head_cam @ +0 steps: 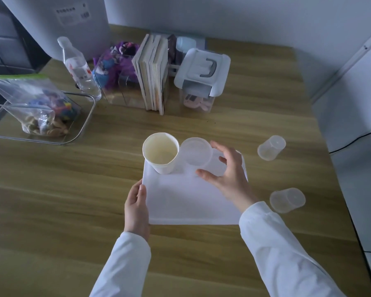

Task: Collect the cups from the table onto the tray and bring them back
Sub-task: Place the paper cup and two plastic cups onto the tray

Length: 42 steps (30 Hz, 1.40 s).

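Note:
A white tray (186,202) lies on the wooden table in front of me. On its far left corner stands a white paper cup (161,153), upright and empty. Beside it, on the tray's far edge, stands a clear plastic cup (197,154). My right hand (225,174) is spread around that clear cup, thumb and fingers near its side without closing on it. My left hand (137,207) grips the tray's left edge. Two more clear plastic cups lie on their sides on the table right of the tray, one farther (270,147) and one nearer (287,200).
At the back stand a water bottle (79,68), a row of books (153,73), a clear box with purple cloth (116,71) and a lidded container (201,76). A glass dish holding plastic bags (41,112) sits far left. The table's right edge runs along a white wall.

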Motion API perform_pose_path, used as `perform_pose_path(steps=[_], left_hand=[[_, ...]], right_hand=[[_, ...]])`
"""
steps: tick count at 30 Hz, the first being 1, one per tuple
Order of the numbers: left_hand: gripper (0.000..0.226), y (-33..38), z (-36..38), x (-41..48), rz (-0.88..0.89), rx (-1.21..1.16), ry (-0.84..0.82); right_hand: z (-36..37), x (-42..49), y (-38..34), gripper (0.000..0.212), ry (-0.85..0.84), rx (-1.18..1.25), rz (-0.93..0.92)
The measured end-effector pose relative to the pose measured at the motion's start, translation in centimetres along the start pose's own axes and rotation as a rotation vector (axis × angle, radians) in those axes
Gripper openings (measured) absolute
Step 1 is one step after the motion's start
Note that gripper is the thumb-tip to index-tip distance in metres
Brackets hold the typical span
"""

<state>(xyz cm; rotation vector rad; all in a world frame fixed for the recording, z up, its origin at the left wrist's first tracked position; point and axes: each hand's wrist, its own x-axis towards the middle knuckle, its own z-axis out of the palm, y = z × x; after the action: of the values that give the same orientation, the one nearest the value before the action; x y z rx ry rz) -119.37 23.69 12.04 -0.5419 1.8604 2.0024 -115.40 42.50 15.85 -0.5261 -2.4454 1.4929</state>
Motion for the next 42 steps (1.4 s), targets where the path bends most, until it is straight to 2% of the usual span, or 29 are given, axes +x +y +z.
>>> perform_pose_path(steps=[3, 10, 14, 17, 24, 29, 32, 38, 42], left_hand=[[0.025, 0.0, -0.1, 0.1, 0.005, 0.014, -0.012], [0.024, -0.4, 0.5, 0.4, -0.007, 0.031, -0.039], [0.022, -0.8, 1.8, 0.9, -0.012, 0.037, -0.046], [0.023, -1.2, 3.3, 1.3, -0.005, 0.047, -0.028], [0.020, -2.1, 6.6, 2.4, -0.016, 0.048, 0.025], [0.022, -3.1, 8.9, 2.9, -0.012, 0.065, 0.059], [0.021, -3.6, 9.9, 3.0, -0.007, 0.074, 0.084], [0.022, -4.6, 10.6, 3.0, -0.018, 0.083, 0.101], [0.022, -4.5, 10.6, 2.7, -0.012, 0.058, 0.086]], right_hand=[[-0.5, -0.7, -0.2, 0.077, 0.001, -0.022, 0.016], [-4.0, -1.6, 1.4, 0.065, 0.125, 0.028, 0.154], [-7.5, -0.1, 4.3, 0.061, 0.273, -0.065, 0.208], [-10.1, 1.8, 6.3, 0.060, 0.315, -0.183, 0.260], [-14.4, 6.8, 11.7, 0.066, 0.190, -0.466, 0.366], [-15.7, 9.4, 14.3, 0.067, -0.064, -0.783, 0.317], [-16.2, 10.3, 15.7, 0.064, -0.121, -0.887, 0.261], [-16.8, 10.9, 16.5, 0.048, -0.055, -0.830, 0.157], [-17.7, 10.3, 15.9, 0.060, -0.010, -0.668, 0.197]])
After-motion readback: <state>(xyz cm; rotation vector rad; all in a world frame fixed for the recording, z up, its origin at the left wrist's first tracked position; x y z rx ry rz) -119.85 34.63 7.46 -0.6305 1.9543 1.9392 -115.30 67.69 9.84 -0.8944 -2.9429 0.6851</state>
